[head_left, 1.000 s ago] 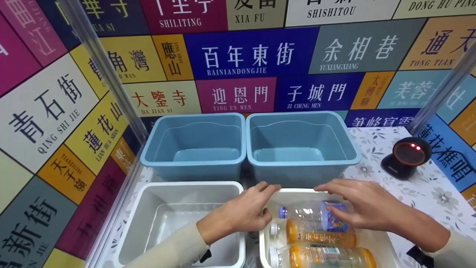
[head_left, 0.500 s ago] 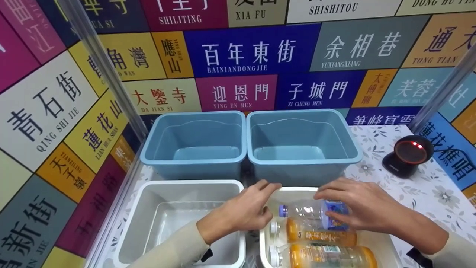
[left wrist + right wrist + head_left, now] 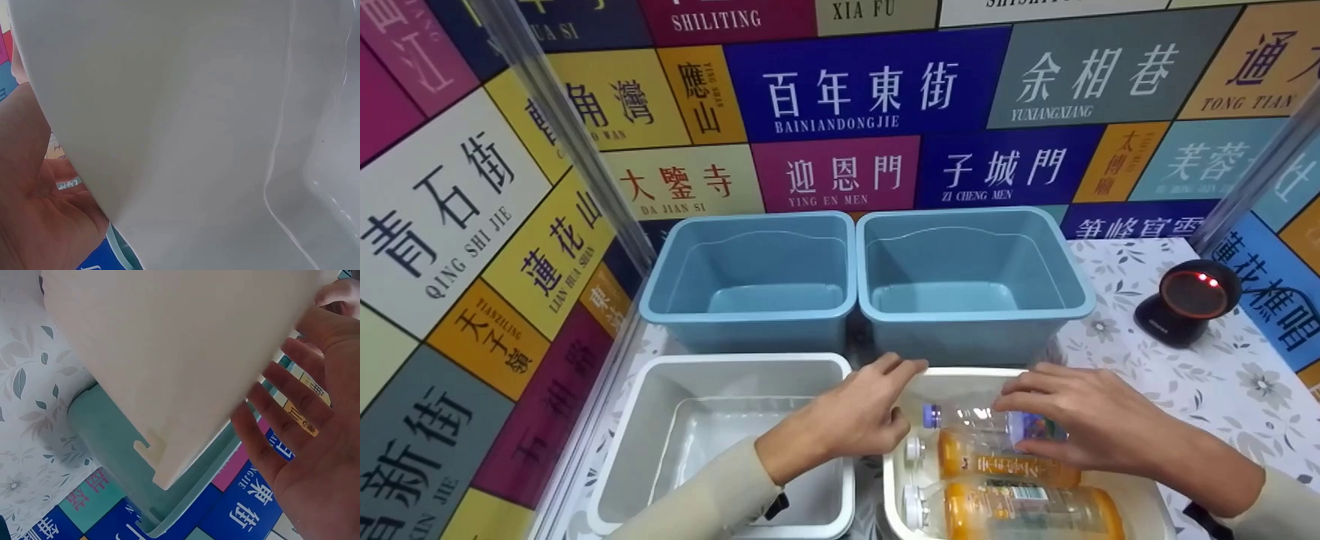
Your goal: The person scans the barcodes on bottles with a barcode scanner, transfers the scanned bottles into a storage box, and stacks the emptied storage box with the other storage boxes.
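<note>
In the head view a white bin [image 3: 960,372] at the near right holds three bottles lying on their sides. The farthest is a clear bottle [image 3: 971,418] with a purple cap and a purple label. Nearer lie two orange-labelled bottles, a middle bottle [image 3: 1005,463] and a front bottle [image 3: 1027,514], both with white caps. My right hand [image 3: 1099,424] hovers over the clear bottle's label end, fingers bent gently and spread in the right wrist view. Above the same bin's left rim is my left hand [image 3: 859,412], loosely bent and holding nothing.
A second white bin [image 3: 735,360] stands at the near left with nothing in it. Behind are two blue bins, one left [image 3: 765,330] and one right [image 3: 960,339]. On the flowered tabletop [image 3: 1252,427], a black scanner [image 3: 1189,304] shows red lights. Sign-covered walls enclose the table.
The fingers of my right hand have shifted slightly down over the clear bottle, covering more of its label. My left hand stays in place. The head view has tilted down a little.
</note>
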`<state>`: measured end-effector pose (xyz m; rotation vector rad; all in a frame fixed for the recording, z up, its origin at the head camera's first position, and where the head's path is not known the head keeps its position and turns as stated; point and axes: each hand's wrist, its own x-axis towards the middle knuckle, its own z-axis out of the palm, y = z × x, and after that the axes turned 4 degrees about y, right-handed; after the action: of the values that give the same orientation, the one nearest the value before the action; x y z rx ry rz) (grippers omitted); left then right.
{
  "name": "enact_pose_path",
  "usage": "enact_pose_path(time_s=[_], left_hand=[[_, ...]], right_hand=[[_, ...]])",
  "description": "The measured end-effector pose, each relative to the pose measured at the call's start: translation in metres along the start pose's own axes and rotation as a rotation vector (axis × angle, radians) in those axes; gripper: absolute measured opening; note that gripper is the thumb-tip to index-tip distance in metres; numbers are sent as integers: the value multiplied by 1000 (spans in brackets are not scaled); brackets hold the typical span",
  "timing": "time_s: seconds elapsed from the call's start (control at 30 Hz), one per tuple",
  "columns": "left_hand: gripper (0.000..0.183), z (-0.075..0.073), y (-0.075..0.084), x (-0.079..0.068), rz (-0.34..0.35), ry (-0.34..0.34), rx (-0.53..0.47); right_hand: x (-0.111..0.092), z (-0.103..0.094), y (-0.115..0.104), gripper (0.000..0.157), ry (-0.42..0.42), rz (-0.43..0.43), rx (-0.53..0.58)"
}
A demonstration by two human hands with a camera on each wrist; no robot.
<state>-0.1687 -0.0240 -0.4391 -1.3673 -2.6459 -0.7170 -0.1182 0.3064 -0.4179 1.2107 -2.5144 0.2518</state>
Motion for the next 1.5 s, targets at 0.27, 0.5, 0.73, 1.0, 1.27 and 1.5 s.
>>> enact_pose_path(time_s=[0.27,0.5,0.73,1.0,1.27,1.5], left_hand=[[73,-1,1,0,-24,-18,-22],[74,0,0,0,-21,-7,-25],[71,0,1,1,-18,3,5],[71,0,0,1,-20,4,1],[72,0,2,1,-23,5,2],[72,0,2,0,-22,3,7]], right_hand=[[-3,6,-1,63,-24,2,-23],[-4,7,-1,76,-88,24,-58],[-3,8,-6,82,-201,61,-81],[-4,15,-8,91,-148,20,-131],[-7,13,-10,85,-155,52,-128],[-6,1,-14,85,-162,88,-127]])
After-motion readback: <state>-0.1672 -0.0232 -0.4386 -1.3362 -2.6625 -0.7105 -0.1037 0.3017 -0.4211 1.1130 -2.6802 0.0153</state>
